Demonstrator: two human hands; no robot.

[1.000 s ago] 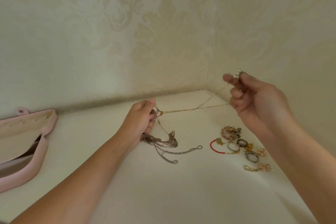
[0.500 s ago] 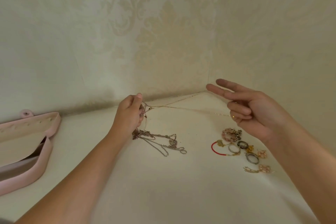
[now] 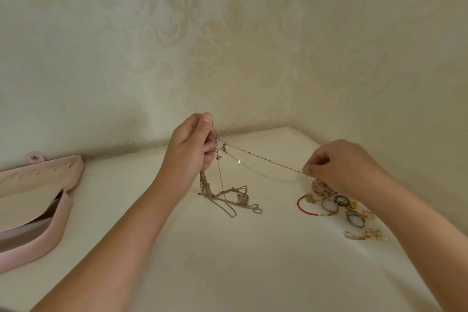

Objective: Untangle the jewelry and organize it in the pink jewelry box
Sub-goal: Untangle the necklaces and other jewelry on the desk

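Lower right of frame: small pile of loose rings, pink flower earrings and a red cord bracelet (image 3: pixel 304 208) on the cream tabletop (image 3: pixel 228 266). Left edge: open pink heart-shaped jewelry box (image 3: pixel 57 228), well apart from the jewelry. Centre: tangled silver-tone chains (image 3: pixel 229 201), lower loops on the table, upper part lifted. Left hand (image 3: pixel 188 151) clenched round the top of the tangle. Right hand (image 3: pixel 342 167) pinches the end of a thin gold chain (image 3: pixel 263 159), stretched taut between both hands. Behind: cream damask wallpaper (image 3: pixel 228 33), room corner.
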